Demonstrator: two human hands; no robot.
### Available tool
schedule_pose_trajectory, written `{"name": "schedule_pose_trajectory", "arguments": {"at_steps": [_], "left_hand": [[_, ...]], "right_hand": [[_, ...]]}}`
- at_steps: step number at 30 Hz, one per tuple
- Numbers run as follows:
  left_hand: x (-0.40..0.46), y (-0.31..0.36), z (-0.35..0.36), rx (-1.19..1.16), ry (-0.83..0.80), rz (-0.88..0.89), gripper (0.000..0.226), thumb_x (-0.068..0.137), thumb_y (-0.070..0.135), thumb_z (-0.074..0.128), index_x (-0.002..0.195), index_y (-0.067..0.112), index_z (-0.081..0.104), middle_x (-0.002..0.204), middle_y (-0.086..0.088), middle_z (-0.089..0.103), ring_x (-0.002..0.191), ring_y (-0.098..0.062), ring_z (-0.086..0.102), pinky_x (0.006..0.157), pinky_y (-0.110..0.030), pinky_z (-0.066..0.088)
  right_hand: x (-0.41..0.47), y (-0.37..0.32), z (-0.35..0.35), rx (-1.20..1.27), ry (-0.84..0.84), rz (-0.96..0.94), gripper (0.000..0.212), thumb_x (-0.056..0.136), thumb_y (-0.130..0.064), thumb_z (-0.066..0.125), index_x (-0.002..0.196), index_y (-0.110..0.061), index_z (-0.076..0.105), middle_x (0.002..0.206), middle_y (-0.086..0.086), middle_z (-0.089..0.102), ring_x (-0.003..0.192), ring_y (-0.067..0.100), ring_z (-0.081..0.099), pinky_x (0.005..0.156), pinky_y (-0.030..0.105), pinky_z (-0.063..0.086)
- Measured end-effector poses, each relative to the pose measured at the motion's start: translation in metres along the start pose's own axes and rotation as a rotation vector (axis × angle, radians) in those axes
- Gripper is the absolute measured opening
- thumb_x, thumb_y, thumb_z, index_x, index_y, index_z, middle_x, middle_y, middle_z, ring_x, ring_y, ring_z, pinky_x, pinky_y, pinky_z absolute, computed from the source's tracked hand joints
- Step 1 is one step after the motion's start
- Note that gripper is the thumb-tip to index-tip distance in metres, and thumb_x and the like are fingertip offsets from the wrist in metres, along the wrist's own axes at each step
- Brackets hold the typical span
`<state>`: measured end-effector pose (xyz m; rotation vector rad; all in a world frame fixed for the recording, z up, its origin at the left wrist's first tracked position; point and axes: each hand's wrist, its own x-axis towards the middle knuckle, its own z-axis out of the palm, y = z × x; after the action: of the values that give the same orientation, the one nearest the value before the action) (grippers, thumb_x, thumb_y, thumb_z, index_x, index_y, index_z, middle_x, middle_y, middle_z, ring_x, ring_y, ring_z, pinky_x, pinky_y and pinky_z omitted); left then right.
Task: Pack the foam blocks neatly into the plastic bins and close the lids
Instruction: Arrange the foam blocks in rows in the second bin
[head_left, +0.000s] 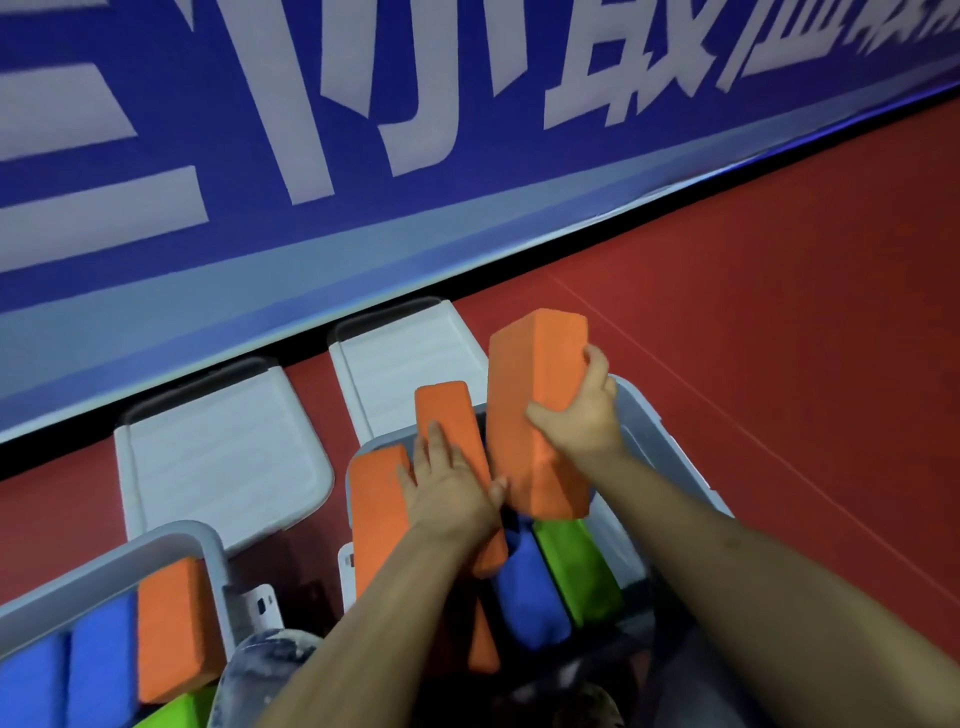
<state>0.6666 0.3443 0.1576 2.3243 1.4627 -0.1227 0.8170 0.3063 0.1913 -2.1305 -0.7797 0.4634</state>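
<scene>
Fingers of the right hand (582, 410) curl round a tall orange block (535, 410) at centre frame, thumb across its near face, holding it upright over the right bin (649, 415). Left hand (447, 483) lies flat, fingers straight and slightly spread, pressing on two orange blocks (447, 410) that stand on end in the bin's left half. Lower in the bin lie a blue block (524, 587) and a green block (576, 566). Its lid (405, 358) is swung open behind it. At lower left a second bin (171, 535), lid (223, 457) open too, holds orange, blue and green blocks.

The risk, as I judge it: the gap beside the pressed blocks looks tight, so the held block may jam or sit proud, and the lid will not shut. If the left hand lets go, the standing blocks could tip into the gap.
</scene>
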Motion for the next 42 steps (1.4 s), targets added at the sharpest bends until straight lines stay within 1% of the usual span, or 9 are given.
{"name": "schedule_pose_trajectory", "arguments": {"at_steps": [5,8,14,21,27,32,34,37,42], "left_hand": [[0.002,0.026,-0.016,-0.899,0.081,0.019,0.078,0.09,0.049,0.057,0.15,0.015,0.022,0.157,-0.006,0.021,0.143,-0.02,0.025,0.115,-0.031,0.021],[0.003,0.045,-0.018,-1.42,-0.067,-0.119,0.092,0.08,0.051,0.069,0.151,0.027,0.017,0.144,-0.002,0.041,0.122,-0.019,0.052,0.106,-0.038,0.041],[0.004,0.059,-0.006,-1.673,-0.104,-0.392,0.098,0.075,0.043,0.076,0.149,0.02,0.017,0.137,-0.008,0.05,0.115,-0.023,0.058,0.101,-0.046,0.046],[-0.015,0.074,-0.006,-1.944,-0.659,-0.326,0.048,0.076,0.047,0.064,0.116,0.024,0.055,0.116,-0.008,0.068,0.11,-0.031,0.06,0.095,-0.062,0.041],[0.002,0.052,-0.009,-1.888,-0.613,-0.303,0.055,0.068,0.032,0.069,0.12,0.028,0.053,0.102,-0.001,0.07,0.084,-0.022,0.069,0.073,-0.043,0.055],[0.007,0.036,-0.015,-1.805,-0.57,-0.194,0.084,0.05,0.03,0.087,0.126,0.024,0.054,0.103,-0.002,0.07,0.082,-0.022,0.071,0.057,-0.04,0.056],[0.009,0.03,-0.019,-1.786,-0.504,-0.164,0.068,0.063,0.03,0.08,0.126,0.026,0.054,0.103,-0.002,0.07,0.085,-0.023,0.069,0.055,-0.038,0.056],[0.011,0.037,-0.021,-1.659,-0.343,-0.156,0.037,0.09,0.029,0.058,0.126,0.022,0.056,0.106,0.001,0.067,0.089,-0.014,0.063,0.065,-0.03,0.053],[0.018,0.033,0.016,-1.076,-0.106,-0.35,0.056,0.093,0.033,0.056,0.142,0.011,0.039,0.136,-0.004,0.048,0.116,-0.023,0.049,0.094,-0.035,0.039]], "right_hand": [[-0.016,-0.003,-0.042,0.215,0.105,0.033,0.111,0.071,-0.025,0.077,0.149,-0.039,-0.001,0.12,0.006,0.035,0.099,0.019,0.046,0.088,0.025,0.034],[-0.022,0.007,-0.054,0.434,0.168,0.099,0.121,0.049,-0.043,0.078,0.137,-0.063,-0.002,0.129,0.008,0.046,0.108,0.022,0.057,0.098,0.04,0.046],[-0.029,0.022,-0.071,0.659,0.245,0.231,0.123,0.046,-0.047,0.076,0.139,-0.059,-0.003,0.136,0.004,0.044,0.114,0.023,0.054,0.099,0.046,0.046],[-0.017,0.035,-0.088,0.835,0.14,0.183,0.109,0.072,-0.026,0.08,0.144,-0.05,0.001,0.132,0.004,0.049,0.113,0.023,0.057,0.092,0.046,0.051],[0.0,0.048,-0.137,0.866,0.144,0.296,0.08,0.07,-0.07,0.06,0.135,-0.031,0.034,0.103,-0.007,0.051,0.078,0.009,0.054,0.052,0.024,0.048],[0.002,0.067,-0.151,0.557,-0.252,0.392,0.079,0.064,-0.053,0.068,0.136,-0.041,0.039,0.125,-0.002,0.054,0.098,0.018,0.058,0.066,0.03,0.05],[0.0,0.066,-0.151,0.512,-0.313,0.373,0.08,0.06,-0.049,0.069,0.135,-0.047,0.039,0.125,-0.004,0.054,0.097,0.02,0.058,0.07,0.033,0.051],[0.001,0.062,-0.148,0.647,-0.088,0.237,0.068,0.076,-0.033,0.068,0.136,-0.047,0.04,0.125,-0.002,0.058,0.084,0.013,0.059,0.074,0.033,0.052],[0.004,0.063,-0.148,0.391,0.304,0.085,0.079,0.07,-0.044,0.074,0.139,-0.042,0.037,0.126,0.0,0.046,0.107,0.012,0.051,0.101,0.029,0.04]]}}
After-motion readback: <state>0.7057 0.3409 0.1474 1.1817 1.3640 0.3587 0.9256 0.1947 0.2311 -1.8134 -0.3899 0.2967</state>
